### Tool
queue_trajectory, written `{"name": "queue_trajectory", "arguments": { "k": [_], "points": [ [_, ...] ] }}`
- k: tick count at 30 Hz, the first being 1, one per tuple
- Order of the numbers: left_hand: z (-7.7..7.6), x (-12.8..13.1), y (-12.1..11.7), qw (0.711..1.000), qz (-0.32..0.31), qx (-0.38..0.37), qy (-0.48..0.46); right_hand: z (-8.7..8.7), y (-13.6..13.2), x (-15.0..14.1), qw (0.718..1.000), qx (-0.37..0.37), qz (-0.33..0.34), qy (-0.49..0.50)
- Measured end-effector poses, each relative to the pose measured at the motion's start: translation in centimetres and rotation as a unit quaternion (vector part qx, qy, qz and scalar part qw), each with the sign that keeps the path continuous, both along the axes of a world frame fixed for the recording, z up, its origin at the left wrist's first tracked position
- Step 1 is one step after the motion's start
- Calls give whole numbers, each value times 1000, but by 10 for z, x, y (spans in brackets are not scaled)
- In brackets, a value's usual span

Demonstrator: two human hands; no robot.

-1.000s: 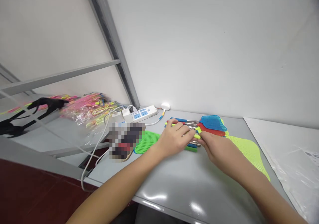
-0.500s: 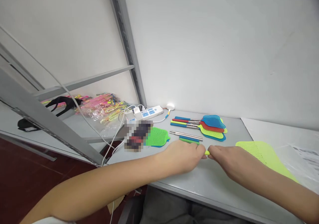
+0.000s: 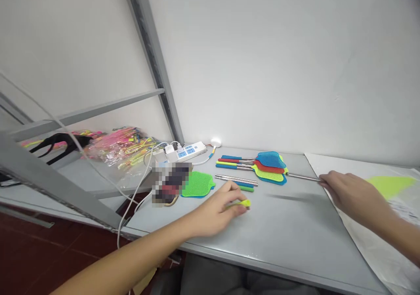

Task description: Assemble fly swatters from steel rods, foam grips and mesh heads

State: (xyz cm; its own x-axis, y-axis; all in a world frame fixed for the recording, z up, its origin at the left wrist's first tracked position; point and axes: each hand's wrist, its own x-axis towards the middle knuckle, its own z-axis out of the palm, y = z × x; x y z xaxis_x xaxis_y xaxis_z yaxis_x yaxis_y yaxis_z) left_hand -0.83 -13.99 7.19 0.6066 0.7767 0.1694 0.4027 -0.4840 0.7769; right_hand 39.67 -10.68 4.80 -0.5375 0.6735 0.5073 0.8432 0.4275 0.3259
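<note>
Several joined swatters (image 3: 269, 159) are lying far, loose heads (image 3: 197, 183) remaining; left hand (image 3: 218, 212) is gripping handle (image 3: 244, 203), right hand (image 3: 351, 192) rod (image 3: 303, 177).

Left forearm (image 3: 141, 255), yours: bare, angled toward 2 o'clock. Left hand (image 3: 216, 212), yours: at 6 o'clock in the view, curled in a grip. Right forearm (image 3: 390, 229), yours: bare, angled toward 10 o'clock. Right hand (image 3: 344, 192), yours: near 4 o'clock, back uppermost, gripping. Your hands: well apart.
</note>
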Motion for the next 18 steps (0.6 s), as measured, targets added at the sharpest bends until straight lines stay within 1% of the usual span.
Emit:
{"name": "queue_trajectory", "arguments": {
  "k": [2, 3, 5, 6, 8, 11, 15, 18],
  "points": [
    [-11, 25, 5, 996, 5, 27, -80, -8, 10, -19, 996, 35, 77, -10],
    [-16, 34, 10, 994, -2, 42, -100, -13, 15, -29, 994, 52, 99, -10],
    [-27, 44, 22, 992, -22, 70, -103, -25, 24, -45, 990, 84, 112, 9],
    [-32, 45, 28, 992, -34, 85, -87, -31, 28, -48, 989, 99, 110, 25],
    [-40, 39, 41, 990, -68, 119, -24, -44, 34, -50, 986, 121, 100, 56],
    [-44, 26, 56, 976, -110, 164, 91, -58, 37, -44, 985, 124, 90, 84],
    [-39, 17, 63, 958, -86, 194, 194, -61, 38, -40, 984, 96, 89, 116],
    [-35, 16, 64, 949, -56, 205, 231, -60, 38, -41, 985, 57, 95, 131]
  ]
}}
